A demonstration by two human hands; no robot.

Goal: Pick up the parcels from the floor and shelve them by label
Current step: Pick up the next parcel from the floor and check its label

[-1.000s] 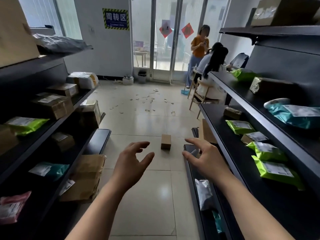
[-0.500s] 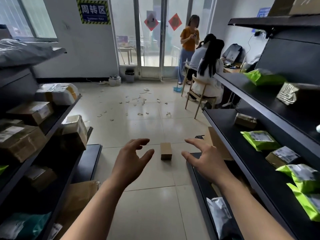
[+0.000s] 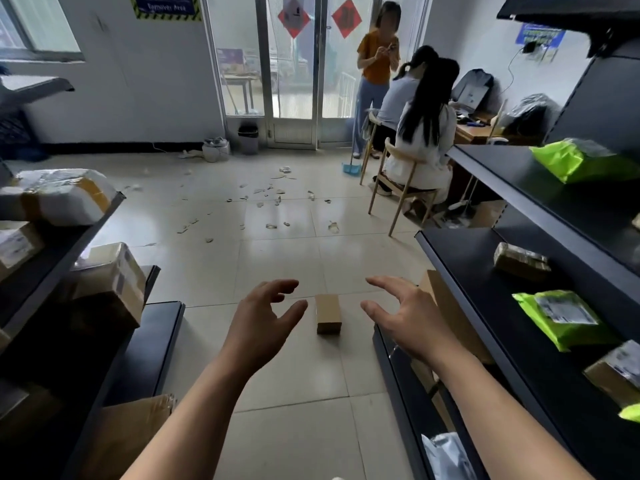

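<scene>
A small brown cardboard parcel [image 3: 328, 313] lies on the tiled floor in the aisle between two dark shelving units. My left hand [image 3: 263, 323] hovers just left of it with fingers spread and loosely bent, holding nothing. On the parcel's right, my right hand [image 3: 405, 317] is stretched forward in the same loose spread and is also empty. Neither hand touches the parcel. The left shelf unit [image 3: 162, 327] and the right shelf unit [image 3: 485, 306] carry other parcels.
Cardboard boxes [image 3: 110, 282] fill the left shelves; green mailer bags [image 3: 561, 320] and a wrapped box [image 3: 521, 261] lie on the right shelves. A flat carton [image 3: 446, 306] leans by the right unit. Paper scraps [image 3: 270, 199] litter the floor. People [image 3: 420, 133] sit and stand near the glass door.
The view has moved forward down the aisle, so the floor parcel is closer and now lies between my two hands. Both hands keep the same open, spread posture.
</scene>
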